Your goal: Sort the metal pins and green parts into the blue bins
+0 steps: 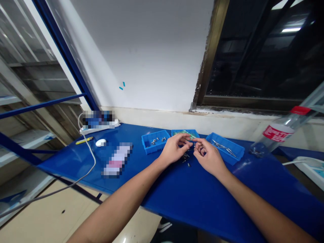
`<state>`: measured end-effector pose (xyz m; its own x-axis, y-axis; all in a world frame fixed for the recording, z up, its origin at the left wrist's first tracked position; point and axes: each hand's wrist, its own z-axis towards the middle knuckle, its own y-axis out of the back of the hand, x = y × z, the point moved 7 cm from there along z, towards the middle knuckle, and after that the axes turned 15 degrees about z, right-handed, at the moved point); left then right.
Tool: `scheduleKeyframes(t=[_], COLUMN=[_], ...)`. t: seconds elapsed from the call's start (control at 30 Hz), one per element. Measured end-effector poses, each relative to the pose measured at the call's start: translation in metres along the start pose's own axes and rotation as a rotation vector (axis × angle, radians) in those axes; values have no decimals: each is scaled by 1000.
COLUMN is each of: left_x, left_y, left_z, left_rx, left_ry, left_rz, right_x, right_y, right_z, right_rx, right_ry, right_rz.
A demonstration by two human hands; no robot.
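Note:
My left hand and my right hand face each other above the blue table, with fingers curled and fingertips close together. Both pinch at something too small to make out. Small metal parts lie on the table just below them. Behind my hands is a blue bin with green items. To the left, another blue bin holds several small metal pieces. The right blue bin contains long thin metal pieces.
A plastic bottle with a red cap stands at the right. On the left are a pixelated flat item, a white mouse-like object, a yellow cutter, a power strip and a cable.

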<state>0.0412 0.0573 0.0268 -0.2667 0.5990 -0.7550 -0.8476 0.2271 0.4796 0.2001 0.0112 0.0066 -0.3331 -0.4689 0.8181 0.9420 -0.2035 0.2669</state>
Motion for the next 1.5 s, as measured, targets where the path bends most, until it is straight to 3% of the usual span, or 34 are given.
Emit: scheduleKeyframes(t=[0.1, 0.2, 0.37, 0.57, 0.8, 0.97, 1.1, 1.23, 1.5], left_x=[5, 11, 17, 19, 8, 3, 10, 16, 10], left_y=[-7, -15, -15, -7, -10, -1, 3, -2, -4], left_z=[-4, -7, -3, 0, -3, 0, 3, 4, 1], left_rx=[116, 191, 138, 100, 178, 60, -15, 13, 107], left_ry=[74, 136, 130, 92, -17, -4, 70, 128, 163], left_rz=[62, -22, -26, 63, 232, 161, -92, -280, -231], right_x=[6, 13, 12, 4, -5, -8, -9, -12, -22], right_y=[5, 6, 1, 1, -1, 6, 0, -9, -1], right_z=[-1, -1, 0, 0, 1, 1, 1, 0, -1], right_rx=[-46, -30, 29, 3, 37, -35, 17, 89, -4], right_ry=[17, 61, 88, 59, 9, -45, -43, -69, -107], right_rz=[-6, -26, -37, 32, 76, 101, 123, 183, 262])
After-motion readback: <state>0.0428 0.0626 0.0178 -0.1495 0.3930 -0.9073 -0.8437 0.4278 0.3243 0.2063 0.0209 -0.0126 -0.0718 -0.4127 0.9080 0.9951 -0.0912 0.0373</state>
